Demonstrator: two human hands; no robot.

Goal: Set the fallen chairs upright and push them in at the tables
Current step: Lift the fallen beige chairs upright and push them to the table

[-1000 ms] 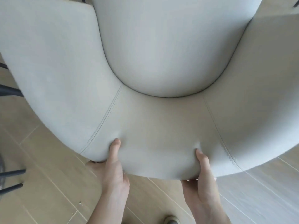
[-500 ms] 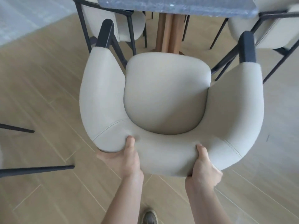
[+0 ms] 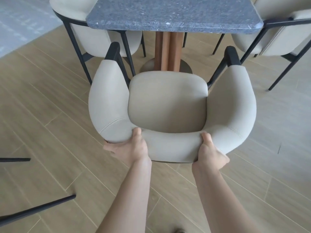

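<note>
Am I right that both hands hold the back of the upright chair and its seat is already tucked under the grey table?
Not quite: in the head view the seat stands wholly short of the grey table. The left hand and right hand do hold the back of the upright chair.

Both arms extended toward 12 o'clock, forearms bare. My left hand (image 3: 129,147) grips the chair back (image 3: 171,145) at 11 o'clock, thumb on top, fingers underneath. My right hand (image 3: 210,153) grips it at 1 o'clock, thumb likewise.
</note>
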